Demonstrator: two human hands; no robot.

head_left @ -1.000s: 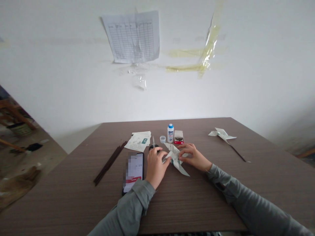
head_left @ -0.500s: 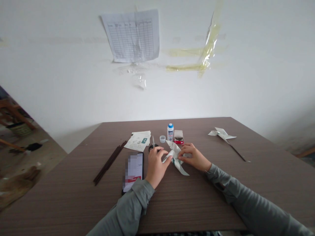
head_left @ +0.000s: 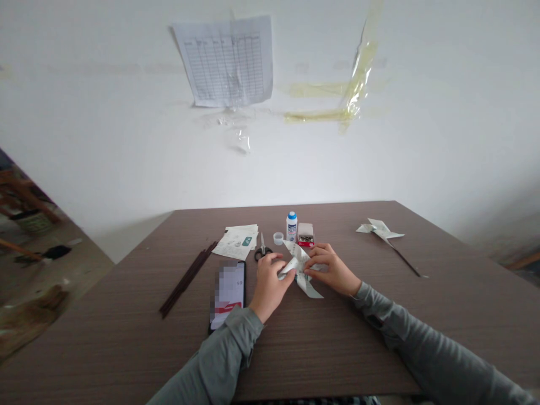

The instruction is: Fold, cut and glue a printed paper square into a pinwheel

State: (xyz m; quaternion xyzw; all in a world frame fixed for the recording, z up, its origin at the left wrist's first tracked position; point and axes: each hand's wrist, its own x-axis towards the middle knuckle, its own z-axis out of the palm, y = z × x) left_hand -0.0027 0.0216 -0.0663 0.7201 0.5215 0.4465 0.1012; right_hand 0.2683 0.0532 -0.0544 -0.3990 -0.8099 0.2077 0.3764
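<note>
A folded paper pinwheel (head_left: 302, 270), white with green print, lies on the brown table (head_left: 320, 343) between my hands. My left hand (head_left: 268, 284) has its fingers curled, pinching the pinwheel's left blade. My right hand (head_left: 331, 269) is also closed, its fingertips pressing the paper near the pinwheel's centre. Both sleeves are grey. A pair of scissors (head_left: 262, 250) lies just beyond my left hand.
A phone (head_left: 229, 294) lies left of my left hand, and dark sticks (head_left: 188, 278) further left. Printed paper sheets (head_left: 238, 242), a glue bottle (head_left: 291, 226), its cap (head_left: 278, 238) and a small box of pins (head_left: 306, 234) sit behind. A finished pinwheel on a stick (head_left: 382, 232) lies at the right.
Both hands stay on the pinwheel. The right hand's fingers have drawn in toward its centre and the blades have shifted slightly.
</note>
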